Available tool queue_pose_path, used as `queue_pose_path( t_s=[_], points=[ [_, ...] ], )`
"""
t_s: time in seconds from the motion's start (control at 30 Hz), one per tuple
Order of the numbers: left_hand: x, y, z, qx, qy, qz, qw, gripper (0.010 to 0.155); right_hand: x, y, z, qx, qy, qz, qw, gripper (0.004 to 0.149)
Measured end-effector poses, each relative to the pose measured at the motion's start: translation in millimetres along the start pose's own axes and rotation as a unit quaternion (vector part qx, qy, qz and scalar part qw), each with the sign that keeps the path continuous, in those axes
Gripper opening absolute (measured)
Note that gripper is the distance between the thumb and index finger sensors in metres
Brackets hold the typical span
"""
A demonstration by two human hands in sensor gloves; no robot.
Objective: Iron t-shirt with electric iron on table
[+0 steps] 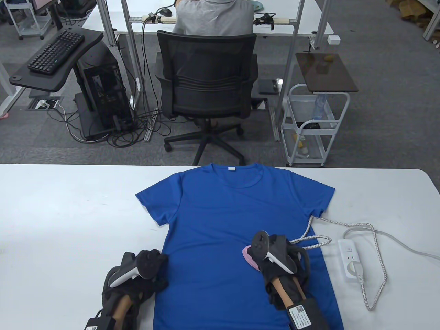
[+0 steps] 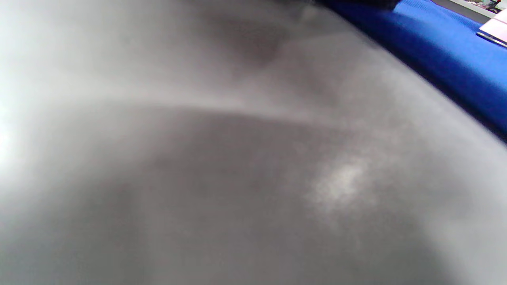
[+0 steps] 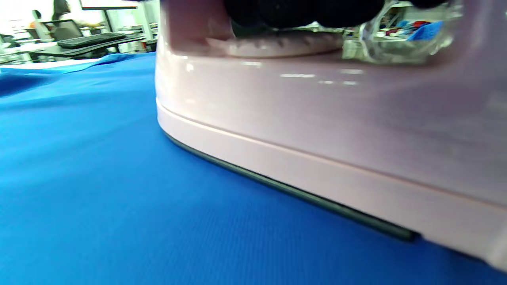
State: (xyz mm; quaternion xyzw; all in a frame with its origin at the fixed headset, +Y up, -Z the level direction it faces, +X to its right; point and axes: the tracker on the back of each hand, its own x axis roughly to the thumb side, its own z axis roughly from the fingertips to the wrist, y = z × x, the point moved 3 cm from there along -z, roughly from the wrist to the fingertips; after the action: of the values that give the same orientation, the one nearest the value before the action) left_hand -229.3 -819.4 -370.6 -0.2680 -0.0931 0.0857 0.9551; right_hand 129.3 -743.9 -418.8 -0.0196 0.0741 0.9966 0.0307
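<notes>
A blue t-shirt (image 1: 223,220) lies flat on the white table (image 1: 68,213), collar toward the far edge. My right hand (image 1: 275,254) grips the handle of a pale pink iron (image 1: 249,256), whose soleplate sits on the shirt's lower right part. In the right wrist view the iron (image 3: 317,118) fills the frame, flat on the blue cloth (image 3: 99,178), with my dark fingers (image 3: 301,12) curled over its handle. My left hand (image 1: 151,268) rests at the shirt's lower left hem; how its fingers lie is hidden under the tracker. The left wrist view is a grey blur, with blue cloth (image 2: 447,51) at its top right.
The iron's braided cord (image 1: 378,261) loops across the table to a white power strip (image 1: 350,259) right of the shirt. Beyond the far edge stand an office chair (image 1: 206,86) with a seated person and a white trolley (image 1: 314,127).
</notes>
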Motion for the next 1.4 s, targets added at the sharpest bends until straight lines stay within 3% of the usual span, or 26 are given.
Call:
queue_pose_path(
  t_s=[0.2, 0.4, 0.97, 1.2, 1.4],
  points=[
    [-0.1, -0.1, -0.1, 0.001, 0.0, 0.0, 1.0, 0.076, -5.6, -2.9, -16.4, 0.006, 0.032, -0.011, 0.999, 0.066],
    [0.4, 0.9, -0.3, 0.004, 0.002, -0.005, 1.0, 0.077, -4.9, -2.0, -12.9, 0.002, 0.009, 0.001, 1.0, 0.066],
    [0.4, 0.8, -0.5, 0.004, 0.002, -0.003, 1.0, 0.076, -38.6, 5.9, 55.7, 0.034, -0.096, 0.013, 0.995, 0.064],
    [0.6, 1.1, -0.6, 0.004, 0.003, -0.005, 1.0, 0.076, -42.1, 4.8, 49.4, 0.023, -0.054, -0.003, 0.998, 0.064],
    [0.7, 1.0, -0.7, 0.003, 0.002, -0.004, 1.0, 0.077, -57.5, 0.1, 25.9, 0.018, -0.006, -0.009, 1.0, 0.065]
  ],
)
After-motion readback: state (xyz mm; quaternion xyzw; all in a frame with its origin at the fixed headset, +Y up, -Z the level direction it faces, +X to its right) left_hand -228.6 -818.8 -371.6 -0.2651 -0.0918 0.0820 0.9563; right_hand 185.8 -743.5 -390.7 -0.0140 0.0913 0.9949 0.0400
